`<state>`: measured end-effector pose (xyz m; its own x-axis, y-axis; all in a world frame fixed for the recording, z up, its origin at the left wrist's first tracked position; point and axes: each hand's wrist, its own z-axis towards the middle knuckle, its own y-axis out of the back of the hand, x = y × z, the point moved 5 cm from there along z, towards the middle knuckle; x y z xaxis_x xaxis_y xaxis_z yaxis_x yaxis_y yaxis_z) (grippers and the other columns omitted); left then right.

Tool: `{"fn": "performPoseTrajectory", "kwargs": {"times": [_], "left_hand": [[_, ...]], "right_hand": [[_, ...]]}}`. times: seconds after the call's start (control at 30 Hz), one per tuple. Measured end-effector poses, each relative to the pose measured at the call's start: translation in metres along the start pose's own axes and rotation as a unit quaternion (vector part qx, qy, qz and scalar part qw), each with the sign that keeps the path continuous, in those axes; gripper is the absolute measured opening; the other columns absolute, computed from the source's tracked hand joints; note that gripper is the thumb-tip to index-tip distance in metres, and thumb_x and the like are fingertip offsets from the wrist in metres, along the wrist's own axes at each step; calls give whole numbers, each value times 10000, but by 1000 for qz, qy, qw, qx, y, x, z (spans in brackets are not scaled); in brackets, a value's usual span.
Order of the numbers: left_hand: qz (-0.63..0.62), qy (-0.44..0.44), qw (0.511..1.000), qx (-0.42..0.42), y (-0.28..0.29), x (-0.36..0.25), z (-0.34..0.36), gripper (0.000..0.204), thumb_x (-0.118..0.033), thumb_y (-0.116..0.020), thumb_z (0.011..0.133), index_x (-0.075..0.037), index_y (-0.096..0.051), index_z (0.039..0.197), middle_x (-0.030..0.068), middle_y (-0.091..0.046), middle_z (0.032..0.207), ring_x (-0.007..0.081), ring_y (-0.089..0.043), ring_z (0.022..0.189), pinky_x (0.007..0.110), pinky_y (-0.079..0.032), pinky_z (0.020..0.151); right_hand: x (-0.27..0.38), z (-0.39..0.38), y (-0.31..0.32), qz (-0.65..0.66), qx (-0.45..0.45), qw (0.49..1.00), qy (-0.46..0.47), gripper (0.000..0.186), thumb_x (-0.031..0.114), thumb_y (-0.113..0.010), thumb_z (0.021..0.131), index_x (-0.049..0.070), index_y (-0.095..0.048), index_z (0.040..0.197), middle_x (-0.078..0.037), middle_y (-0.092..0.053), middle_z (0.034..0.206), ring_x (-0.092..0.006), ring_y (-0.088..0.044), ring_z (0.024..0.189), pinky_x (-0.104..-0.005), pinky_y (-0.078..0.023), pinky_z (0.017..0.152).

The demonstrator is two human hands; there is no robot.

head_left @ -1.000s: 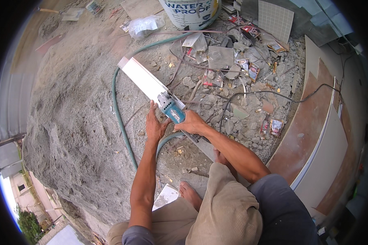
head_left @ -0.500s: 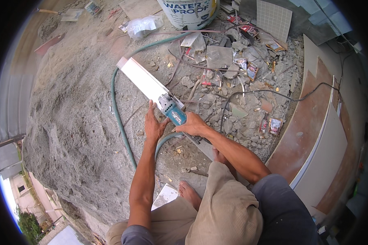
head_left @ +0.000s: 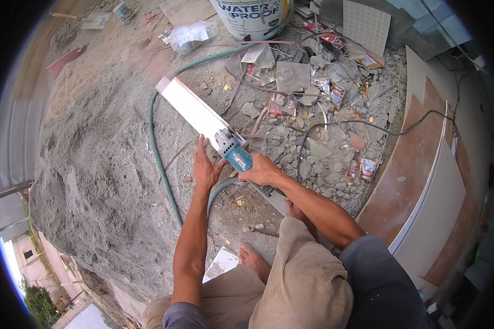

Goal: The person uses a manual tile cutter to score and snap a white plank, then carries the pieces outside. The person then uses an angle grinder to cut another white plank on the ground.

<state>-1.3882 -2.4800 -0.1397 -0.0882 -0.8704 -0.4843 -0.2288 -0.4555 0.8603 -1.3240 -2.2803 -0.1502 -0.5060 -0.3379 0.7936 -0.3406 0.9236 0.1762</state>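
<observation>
A: Scene, big to small?

B: Rough sand-and-cement mound [head_left: 88, 181] fills the left side of the floor. Rubble and tile offcuts [head_left: 313, 109] lie to the right, a white bucket [head_left: 252, 16] at the top. A green hose [head_left: 159, 159] loops round the work. A long white tile strip [head_left: 189, 109] lies flat on the ground, running diagonally up-left from the hands.

A: Tool?

B: Teal angle grinder [head_left: 233, 151], grey gear head set at the near end of the strip. A black cable [head_left: 368, 129] trails off right through the rubble.

A: Hands?

B: Right hand [head_left: 260, 171] wrapped tight round the teal body, grip closed on it. Left hand [head_left: 204, 169] lies flat, fingers extended, pressing the ground just beside the strip's near end and the grinder head; it grasps nothing.

A: Handling?

B: The grinder looks dense and rigid, likely to kick under load; the body is the right place to hold, well back from the disc. The strip looks stiff, thin and brittle, glossy and probably slick. It likely snaps if levered; best held down flat close to the cut, fingers clear of the disc line.
</observation>
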Motion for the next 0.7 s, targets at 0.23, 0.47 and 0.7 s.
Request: {"fn": "performPoseTrajectory", "kwargs": {"times": [0.23, 0.47, 0.7], "left_hand": [[-2, -15, 1000, -6, -2, 6, 0, 1042, -325, -926, 683, -10, -378, 1511, 149, -335, 1654, 430, -491, 1345, 494, -426, 1117], [-7, -19, 1000, -7, -3, 4, -1, 987, -259, -912, 703, -7, -385, 1498, 154, -326, 1658, 423, -476, 1373, 486, -415, 1132], [18, -40, 999, -19, -1, 6, -2, 980, -237, -908, 705, -8, -381, 1499, 153, -331, 1656, 423, -490, 1356, 483, -420, 1127]], "right_hand": [[-5, -2, -2, -4, 18, 1000, -7, 530, 321, -853, 638, -38, -704, 999, -207, -724, 884, -294, -703, 819, -386, -549, 772], [-6, -9, 1, -19, 10, 999, -27, 597, 320, -863, 649, -71, -672, 1058, -217, -720, 921, -292, -702, 853, -382, -542, 786], [-4, -15, 2, -19, 18, 1000, -16, 641, 342, -861, 649, -101, -664, 1069, -247, -724, 956, -329, -715, 885, -392, -550, 808]]}}
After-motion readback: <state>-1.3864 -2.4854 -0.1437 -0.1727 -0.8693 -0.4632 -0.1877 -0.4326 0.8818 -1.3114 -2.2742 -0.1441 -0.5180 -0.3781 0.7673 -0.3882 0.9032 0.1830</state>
